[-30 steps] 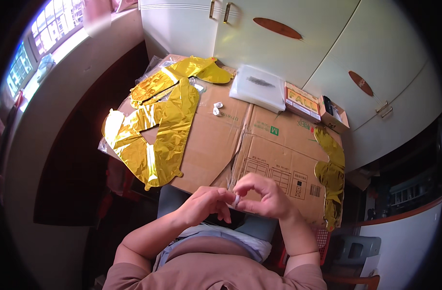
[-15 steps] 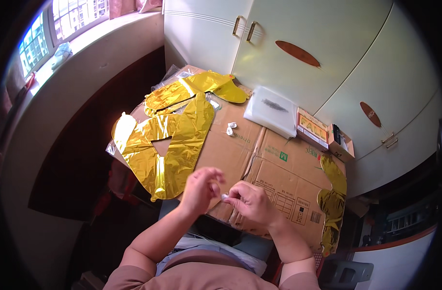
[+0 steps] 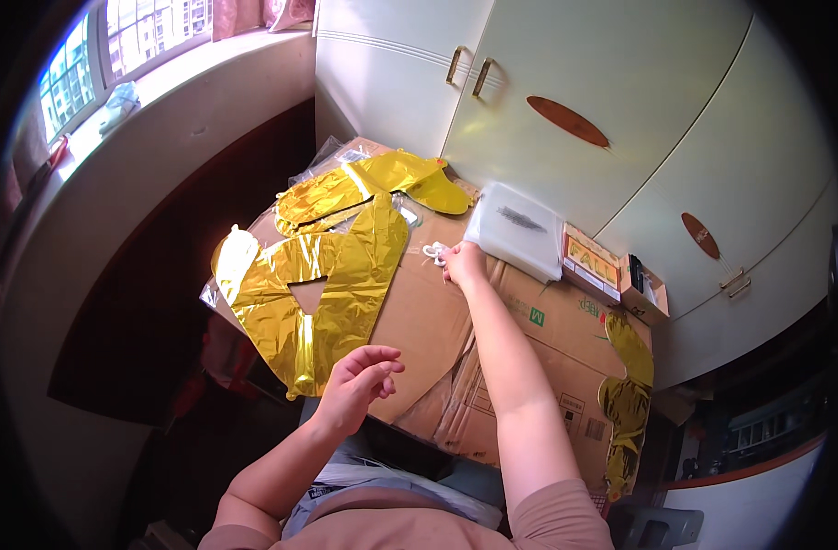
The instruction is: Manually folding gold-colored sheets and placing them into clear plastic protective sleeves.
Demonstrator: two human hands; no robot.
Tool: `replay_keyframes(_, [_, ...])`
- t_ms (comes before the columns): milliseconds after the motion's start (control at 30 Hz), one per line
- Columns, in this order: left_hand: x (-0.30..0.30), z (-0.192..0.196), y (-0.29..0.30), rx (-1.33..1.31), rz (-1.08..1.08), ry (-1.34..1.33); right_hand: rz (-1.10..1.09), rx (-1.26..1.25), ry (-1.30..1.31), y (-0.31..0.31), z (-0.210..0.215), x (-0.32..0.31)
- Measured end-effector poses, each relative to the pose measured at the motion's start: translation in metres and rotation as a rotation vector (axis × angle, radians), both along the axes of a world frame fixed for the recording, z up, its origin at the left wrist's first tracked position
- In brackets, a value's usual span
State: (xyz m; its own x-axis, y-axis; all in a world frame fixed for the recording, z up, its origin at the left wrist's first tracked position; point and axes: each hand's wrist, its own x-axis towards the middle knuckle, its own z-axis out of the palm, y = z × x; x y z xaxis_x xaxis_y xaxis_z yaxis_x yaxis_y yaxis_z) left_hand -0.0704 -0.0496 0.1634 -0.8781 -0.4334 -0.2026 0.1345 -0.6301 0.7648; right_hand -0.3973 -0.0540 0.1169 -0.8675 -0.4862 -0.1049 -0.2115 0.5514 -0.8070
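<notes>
My right hand [image 3: 465,264] is at the small white bundles [image 3: 431,249] on the cardboard [image 3: 428,316].
Its fingertips are drawn narrow against the white bundles, which lie between the flat gold foil balloon [image 3: 356,275] and the translucent plastic package [image 3: 529,246]; I cannot tell whether the fingers grip one. My left hand [image 3: 353,385], empty and loosely curled, is near the balloon's lower edge.

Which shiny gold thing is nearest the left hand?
The large, flat gold foil shape with a central hole; the curved gold foil piece behind it and wavy-edged gold foil strip at right lie farther.
</notes>
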Motion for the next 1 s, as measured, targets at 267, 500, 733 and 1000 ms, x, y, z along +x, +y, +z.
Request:
replay_keyframes(267, [0.029,-0.002,0.003,-0.034,-0.148,-0.010,0.073,-0.308,-0.078,0.046,0.015,0.015])
replay_keyframes(500, [0.075,-0.015,-0.001,-0.249,-0.474,-0.240,0.261,-0.157,-0.070,0.139,0.030,0.089])
replay_keyframes(733, [0.083,-0.012,0.013,-0.242,-0.419,-0.248,0.084,-0.076,-0.195,0.128,0.023,0.052])
replay_keyframes(1000, [0.090,-0.023,0.012,-0.258,-0.404,-0.245,0.239,0.127,0.405,0.158,0.044,0.086])
